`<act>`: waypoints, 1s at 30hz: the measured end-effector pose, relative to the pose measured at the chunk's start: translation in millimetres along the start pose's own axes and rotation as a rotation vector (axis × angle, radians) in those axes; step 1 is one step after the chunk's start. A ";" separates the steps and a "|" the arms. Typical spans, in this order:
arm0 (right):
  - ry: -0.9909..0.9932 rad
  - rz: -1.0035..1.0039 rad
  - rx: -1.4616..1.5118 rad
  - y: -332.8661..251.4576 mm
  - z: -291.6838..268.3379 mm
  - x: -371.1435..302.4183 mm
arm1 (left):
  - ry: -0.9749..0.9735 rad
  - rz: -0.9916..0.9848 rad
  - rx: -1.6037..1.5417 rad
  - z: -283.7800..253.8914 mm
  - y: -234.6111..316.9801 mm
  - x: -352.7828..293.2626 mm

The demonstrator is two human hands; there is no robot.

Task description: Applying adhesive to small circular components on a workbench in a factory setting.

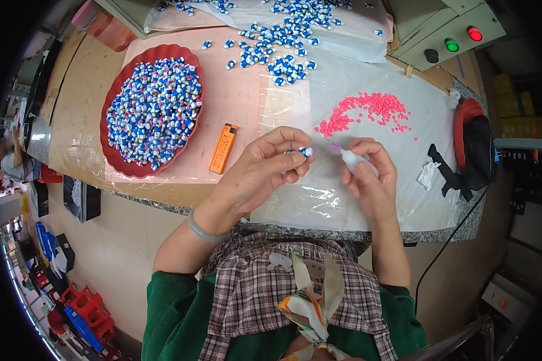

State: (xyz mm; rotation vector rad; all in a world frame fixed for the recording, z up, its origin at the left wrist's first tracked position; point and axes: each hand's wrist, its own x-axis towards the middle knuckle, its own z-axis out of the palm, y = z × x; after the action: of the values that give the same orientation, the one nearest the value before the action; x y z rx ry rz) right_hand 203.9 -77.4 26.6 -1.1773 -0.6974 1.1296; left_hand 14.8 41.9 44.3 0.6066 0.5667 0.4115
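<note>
My left hand [263,163] pinches a small blue and white piece [306,152] between thumb and fingertips, over the sheeted worktop. Just right of it, my right hand [372,180] is closed round a white squeeze bottle [356,162] with a thin purple nozzle. The nozzle tip points up and left, toward a heap of tiny pink pieces [367,111] and apart from the held piece. A scalloped red tray [109,144] at the left is heaped with blue and white pieces [153,111], many with pink or yellow spots. More blue and white pieces [283,45] lie scattered at the back.
An orange lighter [223,149] lies between the tray and my left hand. At the back right stands a machine box [451,36] with red and green lights. A black strap-like item [445,171], crumpled white tissue [427,174] and a dark bag [479,147] sit at the right edge.
</note>
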 end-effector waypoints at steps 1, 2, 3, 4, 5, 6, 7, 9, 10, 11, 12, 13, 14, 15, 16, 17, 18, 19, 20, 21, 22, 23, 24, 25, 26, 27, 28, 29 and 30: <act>0.056 -0.069 -0.035 -0.5 -0.5 0.0 | 0.001 -0.004 -0.003 -1.6 -2.0 -0.9; 0.058 -0.065 -0.036 -0.5 -3.2 -0.3 | -0.005 -0.010 0.062 -4.3 -4.5 -1.6; 0.067 -0.093 0.017 -1.2 -7.1 -0.6 | -0.012 -0.015 0.126 -6.7 -7.1 -1.9; 0.075 -0.121 0.070 -2.7 -7.7 -0.2 | -0.012 -0.019 0.123 -8.7 -10.6 -2.0; 0.126 -0.148 0.045 -6.4 -5.0 0.1 | -0.057 0.007 0.128 -10.8 -14.3 -2.2; 0.129 -0.144 0.044 -7.4 -5.3 -0.2 | -0.102 0.032 0.134 -11.7 -16.9 -2.8; 0.139 -0.178 -0.005 -8.0 -6.2 -0.6 | -0.103 0.028 0.131 -10.9 -18.4 -4.1; 0.149 -0.207 -0.055 -10.8 -4.1 -2.7 | -0.025 0.088 0.269 -8.8 -21.6 -7.0; 0.165 -0.240 -0.156 -13.6 0.3 -4.5 | -0.024 0.085 0.265 -9.3 -23.3 -7.9; 0.181 -0.273 -0.258 -15.4 3.4 -6.3 | -0.006 0.109 0.311 -9.8 -25.0 -8.6; 0.182 -0.270 -0.260 -16.4 4.5 -8.1 | 0.010 0.132 0.357 -10.0 -26.5 -9.2; 0.175 -0.310 -0.305 -17.1 5.3 -9.8 | 0.010 0.130 0.353 -10.0 -27.8 -9.9; 0.169 -0.350 -0.351 -17.8 6.1 -11.6 | 0.010 0.135 0.380 -9.9 -28.9 -10.5; 0.168 -0.346 -0.353 -18.0 7.3 -13.2 | 0.009 0.141 0.407 -10.5 -30.0 -11.0; 0.158 -0.392 -0.428 -18.1 8.5 -14.8 | 0.010 0.139 0.403 -10.1 -30.4 -11.7; 0.147 -0.437 -0.503 -18.5 9.4 -16.0 | 0.022 0.148 0.429 -8.8 -30.2 -12.3; 0.145 -0.435 -0.504 -19.3 10.0 -17.0 | 0.036 0.157 0.456 -8.1 -30.6 -13.0; 0.123 -0.496 -0.591 -20.3 10.6 -17.8 | 0.038 0.157 0.454 -8.4 -31.5 -13.4; 0.100 -0.558 -0.678 -20.7 11.0 -18.5 | 0.038 0.164 0.447 -8.8 -32.2 -13.7; 0.099 -0.557 -0.679 -21.1 10.7 -19.3 | 0.036 0.172 0.440 -9.0 -32.7 -13.7; 0.090 -0.595 -0.744 -21.6 10.0 -20.1 | 0.038 0.172 0.438 -9.0 -33.2 -13.6; 0.081 -0.634 -0.809 -22.0 9.5 -20.9 | 0.034 0.181 0.448 -8.9 -33.8 -13.5; 0.081 -0.632 -0.810 -22.3 9.6 -21.9 | 0.030 0.189 0.459 -9.2 -34.2 -13.3; 0.084 -0.639 -0.836 -22.7 9.7 -22.8 | 0.030 0.188 0.458 -9.8 -34.7 -13.0; 0.088 -0.647 -0.862 -23.0 9.9 -23.4 | 0.021 0.199 0.456 -10.5 -35.5 -12.8; 0.087 -0.646 -0.863 -23.2 10.3 -23.7 | 0.011 0.209 0.454 -11.0 -35.9 -12.7; 0.084 -0.659 -0.887 -23.5 10.6 -23.8 | 0.012 0.208 0.453 -11.1 -36.1 -12.7; 0.082 -0.673 -0.911 -23.7 11.0 -23.9 | 0.013 0.214 0.454 -11.2 -36.2 -12.7; 0.082 -0.672 -0.911 -23.8 11.2 -23.7 | 0.013 0.219 0.456 -11.3 -36.5 -12.6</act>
State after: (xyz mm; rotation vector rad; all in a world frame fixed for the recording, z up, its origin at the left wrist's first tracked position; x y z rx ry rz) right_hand 193.5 -95.3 55.3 -1.5336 -1.4866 0.1558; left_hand 5.4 12.7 18.2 1.1101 0.6130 0.4956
